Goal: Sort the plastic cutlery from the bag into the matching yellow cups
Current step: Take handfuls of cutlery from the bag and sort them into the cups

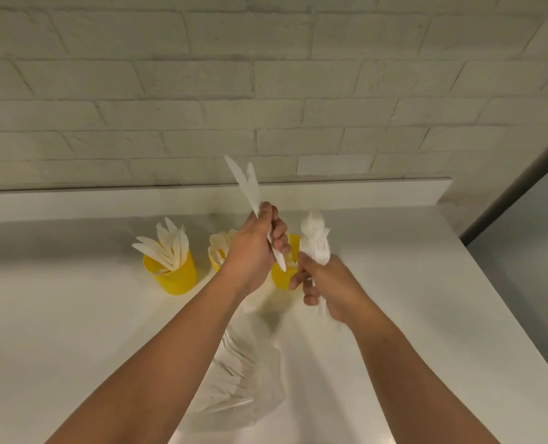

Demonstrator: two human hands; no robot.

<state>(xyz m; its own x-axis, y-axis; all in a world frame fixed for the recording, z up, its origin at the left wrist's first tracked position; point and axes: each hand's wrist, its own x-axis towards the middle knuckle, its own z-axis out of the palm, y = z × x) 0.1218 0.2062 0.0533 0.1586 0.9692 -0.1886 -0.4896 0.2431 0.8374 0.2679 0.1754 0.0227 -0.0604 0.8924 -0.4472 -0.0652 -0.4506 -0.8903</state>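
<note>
Left hand [253,248] grips flat (smooth) knives [245,184].

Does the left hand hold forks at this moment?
No, the left hand grips knives with blades pointing up; the forks are in the right hand.

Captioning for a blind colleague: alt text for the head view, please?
The left hand holds plastic knives and the right hand a bunch of forks, above three yellow cups on a white counter. A clear bag of more cutlery lies nearer the viewer.
</note>
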